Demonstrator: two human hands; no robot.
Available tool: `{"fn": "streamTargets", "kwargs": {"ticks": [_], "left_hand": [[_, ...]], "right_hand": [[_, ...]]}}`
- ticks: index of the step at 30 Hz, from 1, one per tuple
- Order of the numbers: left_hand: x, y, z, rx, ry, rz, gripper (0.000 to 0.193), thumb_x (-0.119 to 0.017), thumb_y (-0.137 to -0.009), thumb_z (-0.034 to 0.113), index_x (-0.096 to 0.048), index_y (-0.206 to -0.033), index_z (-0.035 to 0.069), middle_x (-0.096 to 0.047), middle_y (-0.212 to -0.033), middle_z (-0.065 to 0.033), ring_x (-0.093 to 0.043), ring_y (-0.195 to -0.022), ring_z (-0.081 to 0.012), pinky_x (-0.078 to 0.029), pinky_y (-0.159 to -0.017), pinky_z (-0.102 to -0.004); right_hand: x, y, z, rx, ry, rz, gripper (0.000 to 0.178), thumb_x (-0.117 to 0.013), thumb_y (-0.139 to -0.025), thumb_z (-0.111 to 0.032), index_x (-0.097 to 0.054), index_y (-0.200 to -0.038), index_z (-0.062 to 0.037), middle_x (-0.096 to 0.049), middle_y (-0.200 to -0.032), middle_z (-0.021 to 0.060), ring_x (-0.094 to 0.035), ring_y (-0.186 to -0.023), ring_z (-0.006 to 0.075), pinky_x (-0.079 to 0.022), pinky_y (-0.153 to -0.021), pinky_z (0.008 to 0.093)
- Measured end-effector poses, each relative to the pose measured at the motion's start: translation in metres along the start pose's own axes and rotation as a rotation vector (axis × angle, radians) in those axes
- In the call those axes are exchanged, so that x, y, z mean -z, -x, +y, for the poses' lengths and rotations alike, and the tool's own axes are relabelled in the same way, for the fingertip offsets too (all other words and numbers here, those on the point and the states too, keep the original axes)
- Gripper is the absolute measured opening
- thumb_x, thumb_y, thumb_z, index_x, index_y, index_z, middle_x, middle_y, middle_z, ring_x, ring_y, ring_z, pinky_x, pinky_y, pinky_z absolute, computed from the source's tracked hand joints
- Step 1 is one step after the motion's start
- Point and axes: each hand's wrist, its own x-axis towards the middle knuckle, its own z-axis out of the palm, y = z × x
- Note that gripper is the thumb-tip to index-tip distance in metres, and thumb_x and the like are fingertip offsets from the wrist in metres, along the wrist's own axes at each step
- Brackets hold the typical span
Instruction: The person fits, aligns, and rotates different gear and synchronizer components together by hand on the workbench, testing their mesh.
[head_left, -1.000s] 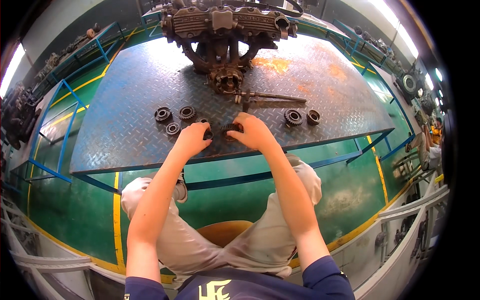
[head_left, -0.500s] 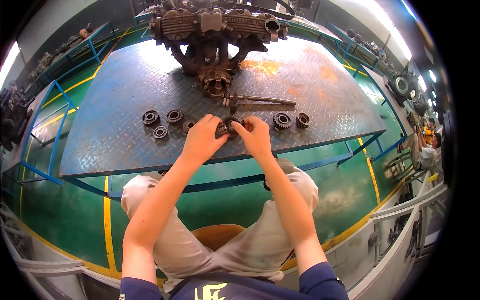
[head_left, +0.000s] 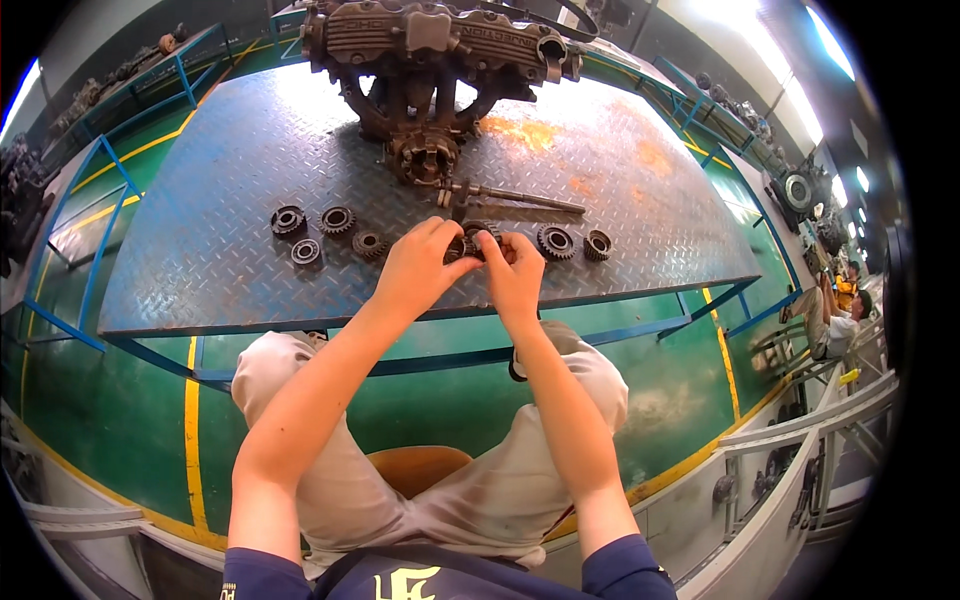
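Close to the table's near edge, both my hands are closed round dark metal gear parts. My left hand (head_left: pixel 422 262) grips a small gear (head_left: pixel 455 248), mostly covered by the fingers. A larger toothed gear (head_left: pixel 482 236) sits in my right hand (head_left: pixel 514 276), with the thumb pressed on its face. The two parts are side by side and seem to touch; whether they are joined I cannot tell. To the left lie a gear (head_left: pixel 370 244), a toothed gear (head_left: pixel 338 220), a gear with a collar (head_left: pixel 288 220) and a bearing ring (head_left: pixel 305 251).
Right of my hands lie a wide gear (head_left: pixel 556 241) and a narrower one (head_left: pixel 597 245). Beyond them rests a long shaft (head_left: pixel 520 198). A large engine (head_left: pixel 430 90) stands on the steel-plate table (head_left: pixel 220 150). A person (head_left: pixel 845 325) is far right.
My hands have drawn the two gear parts closer together, and the right thumb now lies over the larger gear. The whole view has shifted slightly.
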Motion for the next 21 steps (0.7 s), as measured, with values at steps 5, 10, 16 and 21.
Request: {"fn": "streamTargets", "kwargs": {"ticks": [5, 10, 16, 21], "left_hand": [[-0.001, 0.003, 0.0, -0.122, 0.044, 0.107, 0.036, -0.081, -0.073, 0.017, -0.064, -0.099, -0.001, -0.061, -0.093, -0.0131, -0.062, -0.083, -0.0328, -0.05, -0.071, -0.0384], [0.001, 0.004, 0.002, -0.184, 0.008, 0.132, 0.035, -0.08, -0.072, 0.015, -0.064, -0.099, 0.0, -0.061, -0.093, -0.0119, -0.062, -0.083, -0.0324, -0.051, -0.072, -0.0388], [0.001, 0.005, -0.003, -0.276, -0.012, 0.148, 0.036, -0.081, -0.07, 0.016, -0.063, -0.098, 0.001, -0.06, -0.092, -0.0111, -0.061, -0.084, -0.031, -0.051, -0.071, -0.0389], [0.007, 0.003, -0.007, -0.301, -0.027, 0.124, 0.034, -0.081, -0.071, 0.021, -0.061, -0.092, 0.002, -0.06, -0.088, -0.0106, -0.061, -0.083, -0.0309, -0.05, -0.069, -0.0392]], "right_hand": [[-0.004, 0.002, 0.002, -0.026, -0.077, -0.006, 0.031, -0.073, -0.088, -0.024, -0.065, -0.085, 0.0059, -0.056, -0.066, 0.0019, -0.047, -0.061, 0.0075, -0.038, -0.055, 0.0254], [-0.008, 0.004, 0.007, -0.006, -0.178, -0.047, 0.03, -0.07, -0.091, -0.023, -0.065, -0.085, 0.0061, -0.059, -0.067, 0.0012, -0.049, -0.062, 0.0053, -0.039, -0.055, 0.023], [-0.006, 0.006, -0.001, -0.082, -0.315, -0.123, 0.03, -0.067, -0.093, -0.022, -0.064, -0.085, 0.0065, -0.064, -0.074, 0.0025, -0.055, -0.067, 0.0054, -0.043, -0.059, 0.0216], [-0.01, 0.007, 0.002, -0.084, -0.361, -0.141, 0.029, -0.068, -0.093, -0.022, -0.065, -0.086, 0.0059, -0.064, -0.074, 0.0022, -0.055, -0.067, 0.0062, -0.043, -0.06, 0.0223]]}}
